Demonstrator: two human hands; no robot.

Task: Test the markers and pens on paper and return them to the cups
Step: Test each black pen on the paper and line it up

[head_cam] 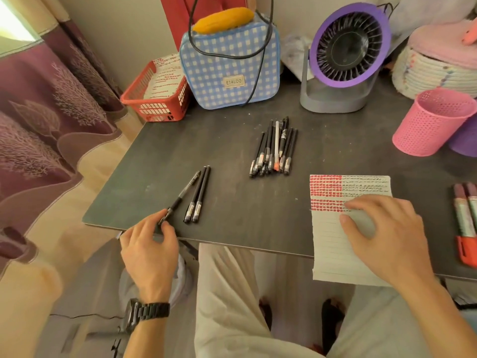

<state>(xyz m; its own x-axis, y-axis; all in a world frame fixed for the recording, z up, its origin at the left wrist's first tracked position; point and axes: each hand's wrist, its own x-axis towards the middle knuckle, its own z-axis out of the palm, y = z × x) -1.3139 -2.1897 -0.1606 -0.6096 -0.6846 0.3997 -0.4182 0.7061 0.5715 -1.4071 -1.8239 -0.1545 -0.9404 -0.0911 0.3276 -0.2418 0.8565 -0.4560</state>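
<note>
Covering paper [333, 257], right hand [382, 228] — left hand [148, 245] pinches pen [185, 191].

The markers [463, 218] run off the right edge — the purple cup [466, 142] sits half-hidden behind the pink cup [431, 125].

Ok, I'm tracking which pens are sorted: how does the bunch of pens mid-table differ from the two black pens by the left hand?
The bunch of pens is a heap of many, some overlapping; the two black pens lie neatly side by side. The bunch includes a white pen with an orange end; the pair is only black pens. The bunch sits mid-table; the pair nearer the front edge. Both lie flat, untouched.
</note>
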